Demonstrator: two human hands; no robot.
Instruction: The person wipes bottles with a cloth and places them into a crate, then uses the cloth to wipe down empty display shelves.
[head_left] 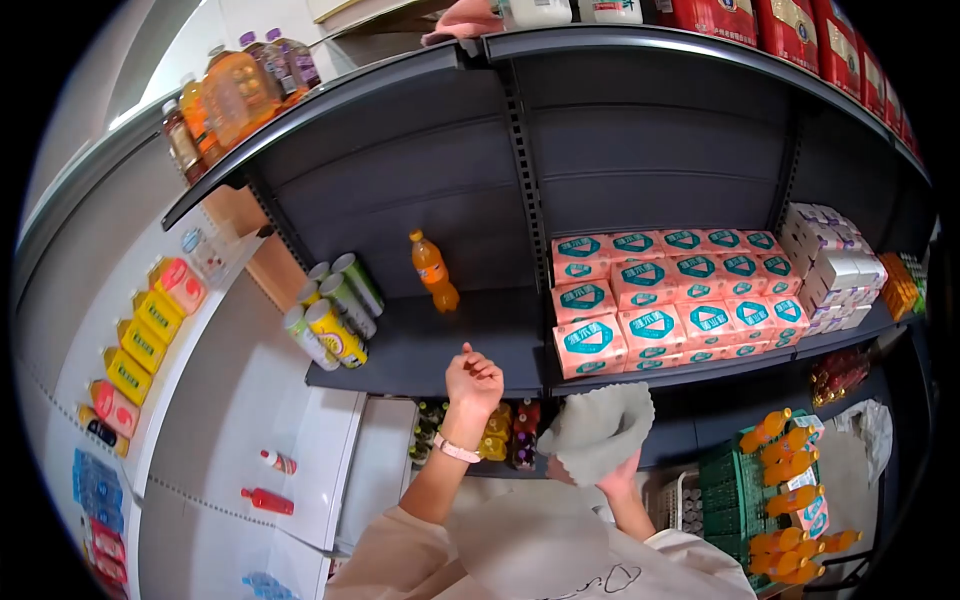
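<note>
Scalloped grey cloth (600, 432): held near, below pink tissue packs (675, 310) | right hand (622, 480): closed on cloth (fingertips hidden) | left hand (474, 381): fingers curled, seemingly empty, nearer than orange soda bottle (434, 272) | cloth judged light, limp; best gripped by bunched folds.

Shelf (400, 350), left: the way is barred by tall cans (345, 302).
Shelf, middle: a narrow gap is left between cans and orange bottle (435, 275), a wider one between bottle and pink packs (680, 298).
Shelf, right: the front is blocked by the packs; room is left above.
Overhead: reach is bounded by the upper shelf (640, 42).
Lower shelf (690, 430): partly screened by the grey cloth (598, 430).
</note>
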